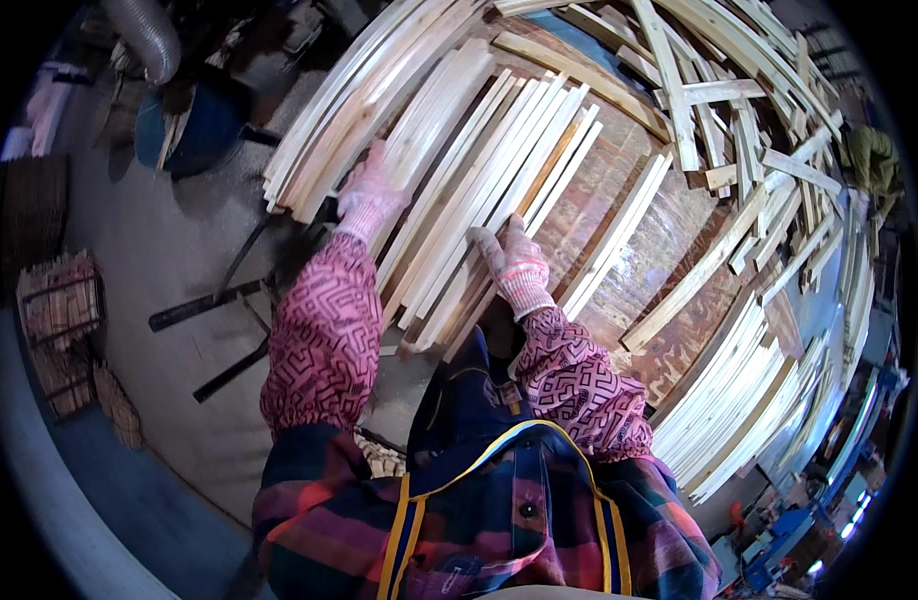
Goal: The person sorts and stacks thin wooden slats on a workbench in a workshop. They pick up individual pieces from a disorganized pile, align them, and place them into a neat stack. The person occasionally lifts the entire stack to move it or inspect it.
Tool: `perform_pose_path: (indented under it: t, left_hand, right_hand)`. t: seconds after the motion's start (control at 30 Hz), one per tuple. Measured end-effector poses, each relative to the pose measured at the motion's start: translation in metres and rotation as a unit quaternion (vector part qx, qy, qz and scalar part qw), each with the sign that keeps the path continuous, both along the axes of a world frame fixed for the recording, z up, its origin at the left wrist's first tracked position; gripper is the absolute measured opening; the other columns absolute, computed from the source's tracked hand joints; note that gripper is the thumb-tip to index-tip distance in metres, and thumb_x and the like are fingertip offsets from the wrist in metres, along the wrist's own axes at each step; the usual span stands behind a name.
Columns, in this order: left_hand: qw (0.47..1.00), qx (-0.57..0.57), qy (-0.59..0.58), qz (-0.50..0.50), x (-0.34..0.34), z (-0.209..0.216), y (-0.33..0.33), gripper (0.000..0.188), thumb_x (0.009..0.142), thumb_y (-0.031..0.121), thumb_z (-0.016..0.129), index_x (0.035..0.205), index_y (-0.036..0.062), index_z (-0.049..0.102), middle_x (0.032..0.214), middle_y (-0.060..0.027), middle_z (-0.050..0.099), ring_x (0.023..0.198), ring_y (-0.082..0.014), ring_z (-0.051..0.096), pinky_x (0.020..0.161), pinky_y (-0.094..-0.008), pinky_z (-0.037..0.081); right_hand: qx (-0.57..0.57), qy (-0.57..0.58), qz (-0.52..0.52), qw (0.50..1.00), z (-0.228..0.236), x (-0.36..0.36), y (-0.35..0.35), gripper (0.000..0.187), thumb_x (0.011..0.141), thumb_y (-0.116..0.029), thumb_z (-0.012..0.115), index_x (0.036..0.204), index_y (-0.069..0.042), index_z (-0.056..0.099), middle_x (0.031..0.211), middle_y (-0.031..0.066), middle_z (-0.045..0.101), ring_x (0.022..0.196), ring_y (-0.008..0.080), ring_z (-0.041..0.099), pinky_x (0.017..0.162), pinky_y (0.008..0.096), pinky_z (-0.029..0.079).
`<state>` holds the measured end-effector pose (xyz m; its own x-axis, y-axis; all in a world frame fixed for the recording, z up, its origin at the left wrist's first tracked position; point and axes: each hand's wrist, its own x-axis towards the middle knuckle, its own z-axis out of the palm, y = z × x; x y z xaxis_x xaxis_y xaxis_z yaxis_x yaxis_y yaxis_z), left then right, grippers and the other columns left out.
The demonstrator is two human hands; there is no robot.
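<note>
My left hand (pixel 371 190), in a pale knitted glove, is at the near ends of a bundle of wooden strips (pixel 437 115) that looks smeared by motion. Its fingers are blurred, so their grip does not show. My right hand (pixel 514 264), gloved likewise, rests with fingers stretched out and apart on the near part of a row of light wooden strips (pixel 489 190). One strip in that row is a darker orange-brown (pixel 554 165). To the right of the hand lies a narrow pair of strips (pixel 619 235), apart from the row.
The brown board tabletop (pixel 669 270) carries a thick strip stack (pixel 364 90) at far left. Crisscrossed loose pieces (pixel 714 110) heap up at far right, with another strip bundle (pixel 729 390) near right. A blue bin (pixel 189 130) and dark metal bars (pixel 214 305) stand left.
</note>
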<state>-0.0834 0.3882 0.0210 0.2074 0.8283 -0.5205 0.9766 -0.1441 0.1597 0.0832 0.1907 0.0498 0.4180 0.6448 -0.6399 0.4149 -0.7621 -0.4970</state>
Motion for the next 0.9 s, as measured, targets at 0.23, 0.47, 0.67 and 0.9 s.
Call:
perform_pose_path:
  t: [0.23,0.47,0.67,0.9]
  left_hand:
    - [0.998,-0.001,-0.027,-0.048,0.001,0.048,-0.036,0.119,0.069,0.046,0.082,0.158,0.0217,0.007,0.156,-0.0240,0.030,0.144,-0.0337,0.032,0.117,-0.0418,0.028]
    - [0.988,-0.084,-0.130,-0.005,0.019,-0.003,-0.014,0.115,0.071,0.058,0.079,0.156,0.0077,0.020,0.157,-0.0211,0.031,0.144,-0.0346,0.032,0.118,-0.0426,0.029]
    - [0.982,-0.097,-0.159,0.013,0.016,-0.010,-0.019,0.111,0.072,0.058,0.079,0.152,0.0012,0.028,0.154,-0.0224,0.034,0.144,-0.0341,0.033,0.117,-0.0430,0.031]
    - [0.887,-0.007,-0.462,-0.022,0.029,0.114,-0.041,0.109,0.070,0.049,0.086,0.151,0.0027,0.029,0.147,-0.0236,0.044,0.133,-0.0331,0.048,0.113,-0.0377,0.035]
  right_hand:
    - [-0.029,0.027,-0.071,0.997,0.005,0.013,0.017,0.102,0.090,-0.066,0.053,0.151,0.007,0.015,0.123,0.0350,0.059,0.117,0.0430,0.059,0.096,0.0459,0.048]
    - [-0.019,0.031,-0.119,0.992,0.004,0.001,0.034,0.108,0.085,-0.057,0.068,0.149,0.007,0.007,0.117,0.0338,0.062,0.111,0.0449,0.062,0.096,0.0458,0.049]
    - [-0.043,0.054,-0.078,0.995,0.006,0.008,0.035,0.128,0.074,-0.068,0.073,0.152,0.008,0.007,0.121,0.0328,0.060,0.114,0.0406,0.061,0.096,0.0411,0.050]
    - [0.198,-0.116,-0.020,0.973,0.085,0.043,0.033,0.117,0.069,-0.059,0.083,0.149,0.002,0.024,0.113,0.0238,0.068,0.103,0.0323,0.068,0.084,0.0432,0.056]
